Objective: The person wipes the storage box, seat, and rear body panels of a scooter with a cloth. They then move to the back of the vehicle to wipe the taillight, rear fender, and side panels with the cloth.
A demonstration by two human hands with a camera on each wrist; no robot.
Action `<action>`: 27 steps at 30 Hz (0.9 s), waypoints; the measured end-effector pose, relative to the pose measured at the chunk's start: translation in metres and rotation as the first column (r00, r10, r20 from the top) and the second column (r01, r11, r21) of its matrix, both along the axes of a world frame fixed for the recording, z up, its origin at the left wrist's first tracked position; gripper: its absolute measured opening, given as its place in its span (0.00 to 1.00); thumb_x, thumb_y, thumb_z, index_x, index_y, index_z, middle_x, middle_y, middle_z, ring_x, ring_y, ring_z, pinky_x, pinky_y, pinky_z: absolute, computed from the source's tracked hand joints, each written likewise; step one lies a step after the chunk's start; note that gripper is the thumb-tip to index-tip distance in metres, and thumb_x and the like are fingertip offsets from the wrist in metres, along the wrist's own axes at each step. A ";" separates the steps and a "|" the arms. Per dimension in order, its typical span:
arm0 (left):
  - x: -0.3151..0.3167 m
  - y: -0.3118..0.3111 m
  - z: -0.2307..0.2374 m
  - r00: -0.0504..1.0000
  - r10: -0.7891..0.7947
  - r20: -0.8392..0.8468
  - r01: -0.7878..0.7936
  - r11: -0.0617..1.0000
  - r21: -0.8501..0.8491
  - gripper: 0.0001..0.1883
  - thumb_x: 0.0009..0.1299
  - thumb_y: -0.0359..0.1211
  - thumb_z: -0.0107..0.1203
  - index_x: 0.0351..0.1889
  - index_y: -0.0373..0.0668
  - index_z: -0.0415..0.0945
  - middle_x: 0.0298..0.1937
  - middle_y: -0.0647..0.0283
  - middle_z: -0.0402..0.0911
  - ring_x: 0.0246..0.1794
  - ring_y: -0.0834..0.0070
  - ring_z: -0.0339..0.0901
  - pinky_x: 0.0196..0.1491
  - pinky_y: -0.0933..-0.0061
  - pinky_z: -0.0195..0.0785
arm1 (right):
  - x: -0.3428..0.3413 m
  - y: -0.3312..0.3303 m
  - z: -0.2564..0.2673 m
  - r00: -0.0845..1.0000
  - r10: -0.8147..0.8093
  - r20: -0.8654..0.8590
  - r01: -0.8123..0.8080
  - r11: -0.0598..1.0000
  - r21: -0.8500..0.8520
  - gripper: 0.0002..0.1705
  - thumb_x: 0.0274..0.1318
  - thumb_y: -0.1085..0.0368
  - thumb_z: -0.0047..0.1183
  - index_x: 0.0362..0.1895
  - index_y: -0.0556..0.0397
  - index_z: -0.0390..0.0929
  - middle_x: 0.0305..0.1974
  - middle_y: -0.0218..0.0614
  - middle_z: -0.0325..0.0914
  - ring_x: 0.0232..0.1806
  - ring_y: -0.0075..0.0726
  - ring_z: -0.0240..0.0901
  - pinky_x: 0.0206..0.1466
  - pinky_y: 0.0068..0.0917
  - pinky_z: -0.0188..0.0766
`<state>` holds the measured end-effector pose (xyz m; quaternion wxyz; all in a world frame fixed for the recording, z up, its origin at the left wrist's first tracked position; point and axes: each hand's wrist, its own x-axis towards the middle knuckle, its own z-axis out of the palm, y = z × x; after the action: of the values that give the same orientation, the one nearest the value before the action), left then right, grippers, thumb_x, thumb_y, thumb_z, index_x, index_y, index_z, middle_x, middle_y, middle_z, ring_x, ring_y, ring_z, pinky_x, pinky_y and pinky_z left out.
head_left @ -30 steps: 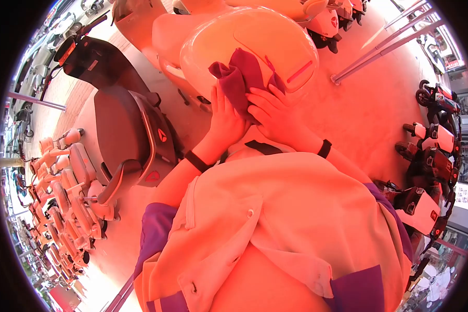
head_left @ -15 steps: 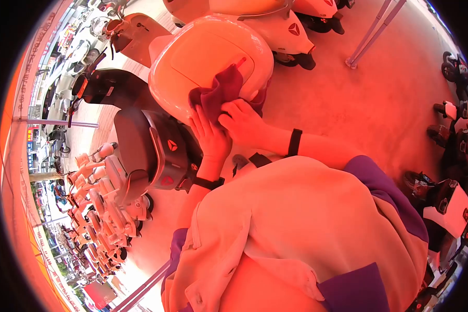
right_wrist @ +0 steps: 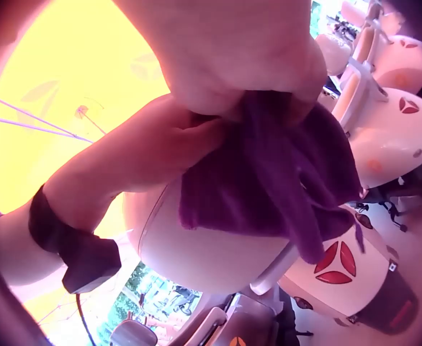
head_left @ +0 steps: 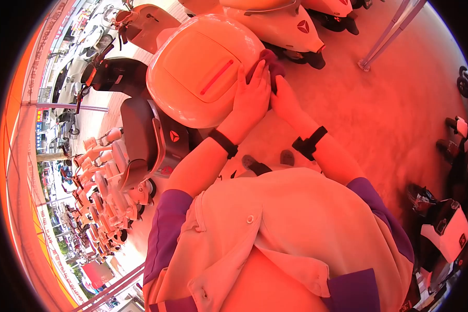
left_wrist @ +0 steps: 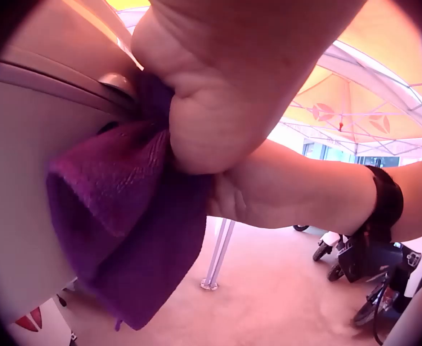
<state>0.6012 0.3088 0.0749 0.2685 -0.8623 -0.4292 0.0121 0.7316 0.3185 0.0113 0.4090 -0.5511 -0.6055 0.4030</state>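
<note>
A purple cloth [head_left: 275, 67] lies bunched against the right edge of a pale, rounded scooter top box [head_left: 179, 88]. Spread, mostly straight fingers of my left hand [head_left: 252, 96] rest at that edge and touch the cloth. Close beside it, my right hand [head_left: 286, 104] grips the cloth at the box's side. In the left wrist view, folds of the cloth [left_wrist: 135, 238] hang below both hands along the box wall. From the right wrist, the cloth [right_wrist: 268, 180] droops from under my right hand [right_wrist: 247, 65], with my left hand [right_wrist: 178, 140] meeting it from the left.
A dark scooter seat [head_left: 138, 127] stands left of the box. Beyond the box is another pale scooter [head_left: 286, 28]. A metal pole [head_left: 385, 41] rises at upper right, and black-and-white scooters [head_left: 447, 234] stand at far right.
Both hands and the cloth have moved from the top and near side of the box to its right edge. The lid's red strip is now uncovered. The head view has shifted.
</note>
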 end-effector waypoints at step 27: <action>-0.037 -0.013 0.014 0.991 -0.019 0.133 0.010 0.998 0.067 0.26 0.67 0.35 0.48 0.64 0.40 0.71 0.72 0.60 0.65 0.80 0.69 0.49 0.70 0.25 0.35 | -0.016 -0.011 0.035 0.995 -0.095 -0.015 0.096 0.980 0.174 0.13 0.48 0.70 0.56 0.41 0.57 0.74 0.40 0.47 0.77 0.42 0.55 0.75 0.45 0.40 0.72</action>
<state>0.5643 0.2960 0.0888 0.2677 -0.8549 -0.4401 -0.0619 0.7157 0.3077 0.0463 0.4765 -0.5405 -0.6097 0.3302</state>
